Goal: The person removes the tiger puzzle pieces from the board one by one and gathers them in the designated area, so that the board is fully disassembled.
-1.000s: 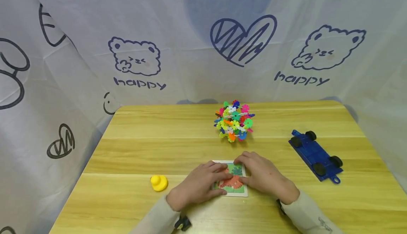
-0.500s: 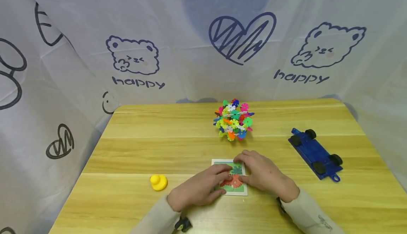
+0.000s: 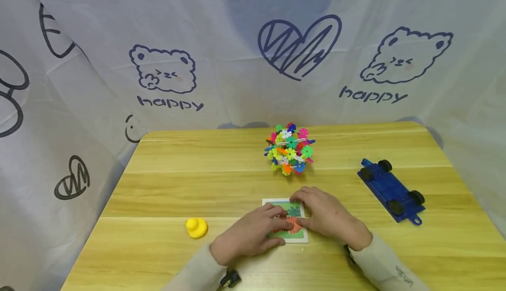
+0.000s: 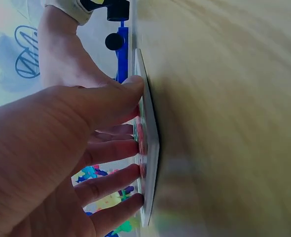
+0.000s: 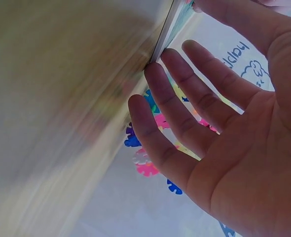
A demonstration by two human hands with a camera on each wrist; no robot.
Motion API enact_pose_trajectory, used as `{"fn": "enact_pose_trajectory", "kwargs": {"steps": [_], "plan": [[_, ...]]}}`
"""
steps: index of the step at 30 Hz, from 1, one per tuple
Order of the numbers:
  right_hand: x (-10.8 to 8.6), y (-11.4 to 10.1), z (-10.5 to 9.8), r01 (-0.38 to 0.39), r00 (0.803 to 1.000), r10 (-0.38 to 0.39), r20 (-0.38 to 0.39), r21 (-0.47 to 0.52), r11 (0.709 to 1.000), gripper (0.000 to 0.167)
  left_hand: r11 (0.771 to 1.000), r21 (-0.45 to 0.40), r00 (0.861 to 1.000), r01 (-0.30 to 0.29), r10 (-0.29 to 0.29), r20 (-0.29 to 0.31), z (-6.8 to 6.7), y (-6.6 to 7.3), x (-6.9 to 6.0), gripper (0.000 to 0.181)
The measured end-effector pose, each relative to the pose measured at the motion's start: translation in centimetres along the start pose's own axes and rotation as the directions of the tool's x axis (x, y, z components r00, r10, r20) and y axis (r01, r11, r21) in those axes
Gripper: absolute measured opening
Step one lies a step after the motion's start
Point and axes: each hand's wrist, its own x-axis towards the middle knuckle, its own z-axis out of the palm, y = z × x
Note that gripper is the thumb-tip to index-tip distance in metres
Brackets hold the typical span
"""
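A small square picture puzzle (image 3: 293,235) in a white frame lies flat on the table. Its picture shows a red-orange figure on green. My left hand (image 3: 253,233) rests its fingertips on the picture and covers the left part. In the left wrist view, that hand's loosely extended fingers (image 4: 111,150) touch the puzzle's face, and its thumb lies at the near edge. At the puzzle's right side is my right hand (image 3: 330,215), its thumb on the picture and a fingertip at the upper right corner. Its fingers (image 5: 177,118) look loosely extended in the right wrist view.
A yellow toy duck (image 3: 196,228) sits to the left on the wooden table (image 3: 158,194). Behind the puzzle stands a ball of colourful flower discs (image 3: 290,150). A blue wheeled toy base (image 3: 391,192) lies at the right. White printed cloth (image 3: 233,89) hangs behind the table.
My left fingers drew back, uncovering the puzzle's upper left, then shifted a little right across the red figure. The right hand has stayed in place beside the puzzle.
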Motion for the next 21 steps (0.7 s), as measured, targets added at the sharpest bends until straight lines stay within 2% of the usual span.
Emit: {"fn": "enact_pose_trajectory", "kwargs": {"steps": [4, 14, 21], "plan": [[0.1, 0.0, -0.1, -0.005, 1.000, 0.005, 0.006, 0.004, 1.000, 0.044, 0.999, 0.039, 1.000, -0.009, 0.009, -0.009, -0.2, 0.1, 0.3, 0.031], [0.9, -0.2, -0.4, -0.062, 0.998, 0.061, 0.008, 0.063, 0.996, 0.051, 0.999, 0.039, 1.000, 0.002, -0.001, -0.020, -0.1, 0.4, 0.5, 0.031], [1.2, -0.1, -0.5, -0.058, 0.998, 0.058, 0.007, 0.074, 0.996, 0.052, 1.000, -0.006, 0.999, 0.003, -0.003, -0.038, 0.0, 0.2, 0.4, 0.030]]}}
